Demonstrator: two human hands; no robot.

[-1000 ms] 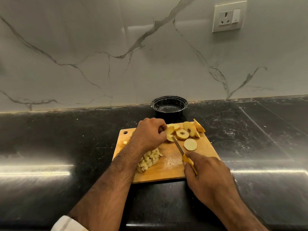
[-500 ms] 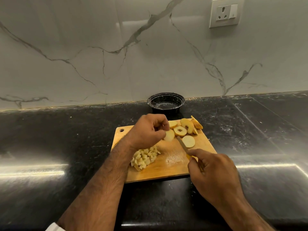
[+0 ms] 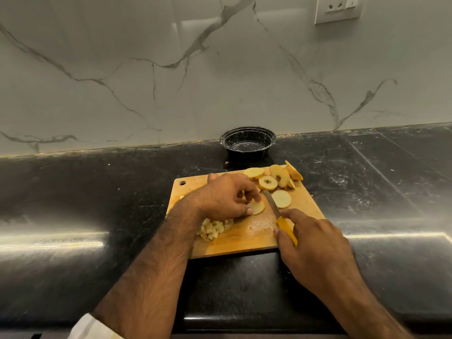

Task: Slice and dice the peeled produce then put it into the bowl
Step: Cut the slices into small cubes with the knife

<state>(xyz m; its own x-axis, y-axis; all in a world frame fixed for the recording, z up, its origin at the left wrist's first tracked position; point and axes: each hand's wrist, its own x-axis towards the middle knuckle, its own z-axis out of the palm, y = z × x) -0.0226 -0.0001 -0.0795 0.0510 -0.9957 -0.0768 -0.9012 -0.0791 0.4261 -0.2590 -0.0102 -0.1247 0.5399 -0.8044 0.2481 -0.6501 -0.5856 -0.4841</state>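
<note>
Dicing pale round slices on a wooden cutting board [image 3: 234, 243], frame centre.
Left hand [image 3: 227, 195] pinches one pale round slice [image 3: 256, 207]; right hand [image 3: 315, 243] grips a yellow-handled knife [image 3: 281, 216] just beside it.

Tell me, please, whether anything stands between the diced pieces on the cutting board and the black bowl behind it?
Yes. The left hand, holding a slice, lies between the diced pieces and the black bowl. The pile of round slices at the cutting board's far edge sits just in front of the bowl.

Pale slice [image 3: 256, 207] flat mid-board, round slices [image 3: 274, 178] heaped far corner, diced pile [image 3: 212, 228] — black bowl [image 3: 247, 143] behind
</note>
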